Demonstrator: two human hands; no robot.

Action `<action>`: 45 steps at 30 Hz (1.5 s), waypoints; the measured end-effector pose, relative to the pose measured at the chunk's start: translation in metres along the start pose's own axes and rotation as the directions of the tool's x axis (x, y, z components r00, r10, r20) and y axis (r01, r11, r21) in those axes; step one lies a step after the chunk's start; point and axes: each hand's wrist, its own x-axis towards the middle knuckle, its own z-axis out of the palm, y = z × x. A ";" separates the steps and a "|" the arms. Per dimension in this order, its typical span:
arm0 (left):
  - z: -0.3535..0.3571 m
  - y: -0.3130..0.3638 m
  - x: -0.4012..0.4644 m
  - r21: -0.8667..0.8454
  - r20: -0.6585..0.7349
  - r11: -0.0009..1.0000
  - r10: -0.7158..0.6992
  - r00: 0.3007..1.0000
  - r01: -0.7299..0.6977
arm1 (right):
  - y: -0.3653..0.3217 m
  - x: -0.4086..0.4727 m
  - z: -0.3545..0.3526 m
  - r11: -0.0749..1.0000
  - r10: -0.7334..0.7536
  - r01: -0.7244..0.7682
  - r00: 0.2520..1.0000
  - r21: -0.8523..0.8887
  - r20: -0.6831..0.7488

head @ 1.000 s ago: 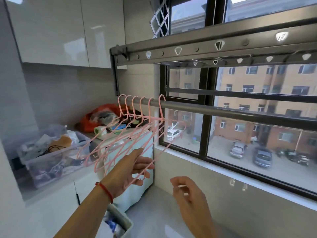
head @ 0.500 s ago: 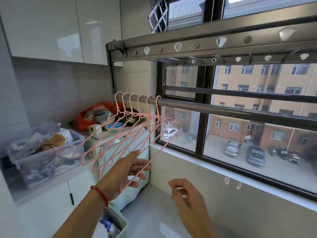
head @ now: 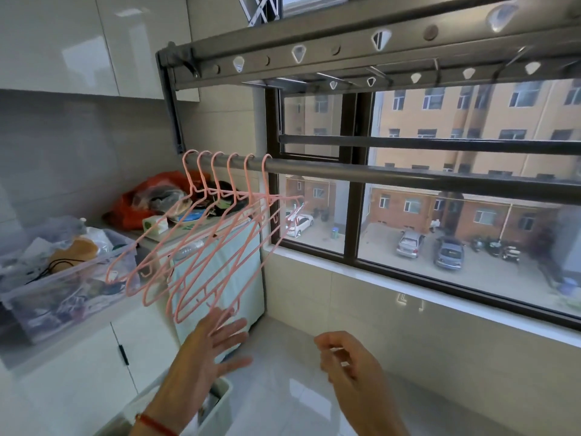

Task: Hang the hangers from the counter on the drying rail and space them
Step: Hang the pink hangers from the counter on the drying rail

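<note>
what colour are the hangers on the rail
The hangers on the rail are pale pink, clearest in the head view.

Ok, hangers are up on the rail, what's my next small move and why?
Probably slide the rightmost hanger further right along the rail. All six pink hooks sit bunched at its left end, and both the left hand and right hand hold nothing.

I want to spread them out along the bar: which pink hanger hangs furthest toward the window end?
The hanger whose hook is rightmost of the six on the rail. Bare rail runs on to its right; the other five hooks all sit to its left.
</note>
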 end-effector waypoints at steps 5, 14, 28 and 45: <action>-0.019 -0.086 -0.005 -0.002 0.028 0.926 -0.377 0.926 0.377 | 0.030 -0.032 -0.023 0.994 0.094 -0.097 0.994 -0.054 -0.058; 0.173 -0.127 -0.111 0.384 0.272 0.918 -0.008 0.962 -0.101 | 0.054 -0.120 -0.145 0.988 0.147 -0.154 0.960 -0.011 -0.238; 0.555 -0.315 -0.353 0.430 0.847 0.746 -0.139 0.513 -0.509 | 0.111 -0.400 -0.535 0.945 0.282 -0.286 0.473 0.158 -0.835; 0.929 -0.537 -0.545 0.300 0.932 0.814 -0.362 -0.031 -0.498 | 0.167 -0.619 -0.828 0.889 0.282 -0.313 -0.202 0.335 -0.938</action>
